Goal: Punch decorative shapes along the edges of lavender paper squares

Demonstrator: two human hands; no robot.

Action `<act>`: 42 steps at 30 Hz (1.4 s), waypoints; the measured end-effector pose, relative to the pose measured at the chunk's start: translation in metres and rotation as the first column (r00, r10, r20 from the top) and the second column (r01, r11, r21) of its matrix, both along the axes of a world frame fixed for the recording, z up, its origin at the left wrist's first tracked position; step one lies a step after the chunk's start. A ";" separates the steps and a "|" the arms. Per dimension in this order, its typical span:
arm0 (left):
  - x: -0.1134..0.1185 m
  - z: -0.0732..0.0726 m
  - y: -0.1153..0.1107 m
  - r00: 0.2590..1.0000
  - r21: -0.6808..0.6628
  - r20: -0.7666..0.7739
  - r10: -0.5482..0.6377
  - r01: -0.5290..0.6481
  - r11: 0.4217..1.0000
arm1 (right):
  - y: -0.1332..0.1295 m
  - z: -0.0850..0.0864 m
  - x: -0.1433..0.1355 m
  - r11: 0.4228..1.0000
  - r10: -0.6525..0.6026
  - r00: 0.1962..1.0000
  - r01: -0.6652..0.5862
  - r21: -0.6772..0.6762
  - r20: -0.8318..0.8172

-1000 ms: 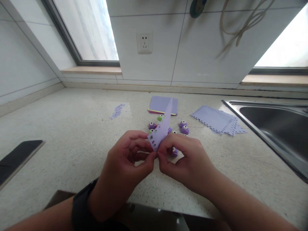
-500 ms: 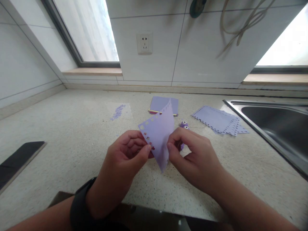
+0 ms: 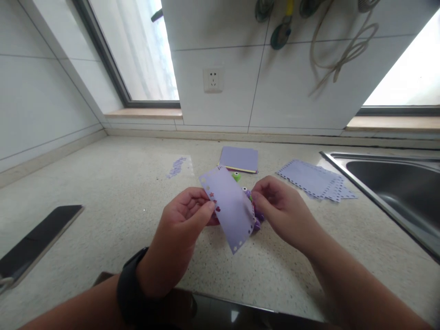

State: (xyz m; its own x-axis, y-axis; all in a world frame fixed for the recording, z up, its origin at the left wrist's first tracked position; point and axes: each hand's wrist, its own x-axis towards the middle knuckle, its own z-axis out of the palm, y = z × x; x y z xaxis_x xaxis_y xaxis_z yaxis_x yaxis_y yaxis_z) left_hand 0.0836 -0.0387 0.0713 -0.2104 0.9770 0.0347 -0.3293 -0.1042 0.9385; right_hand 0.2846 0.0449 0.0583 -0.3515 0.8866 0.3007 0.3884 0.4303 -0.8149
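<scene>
My left hand (image 3: 187, 215) pinches the left edge of a light purple paper sheet (image 3: 230, 201) between thumb and fingers. Small shapes, such as stars and hearts, are punched along the sheet's edges, and dark red shows through some of them. Close to the sheet's right edge is my right hand (image 3: 280, 206), thumb and index finger closed together; whether anything is between them is hidden. Beside those fingertips, partly behind the sheet, are small purple objects with round eyes (image 3: 257, 224) and a green one (image 3: 236, 176).
Behind the sheet lies a stack of purple paper (image 3: 239, 158). Tiny purple cut-outs (image 3: 177, 167) sit on a clear sheet to its left. Several edge-punched sheets (image 3: 305, 176) fan out near the steel sink (image 3: 395, 183). A dark phone-like slab (image 3: 43, 238) rests at left.
The sheet has turned from nearly upright and bent to flatter, facing up. My right fingers have moved slightly right, away from its surface. The camera view has tilted up.
</scene>
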 end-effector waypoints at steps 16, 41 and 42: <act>0.005 0.003 -0.014 0.809 0.199 -0.584 0.070 0.060 0.978 | -0.017 -0.001 -0.022 0.920 0.244 0.892 -0.336 -0.200 -0.380; -0.023 -0.065 0.037 0.932 -0.115 -0.331 -0.147 0.115 0.987 | 0.002 -0.026 -0.025 0.899 0.116 0.851 -0.309 -0.310 -0.513; -0.024 -0.067 0.037 0.937 -0.114 -0.322 -0.133 0.101 0.988 | 0.004 -0.025 -0.023 0.909 0.123 0.850 -0.304 -0.285 -0.513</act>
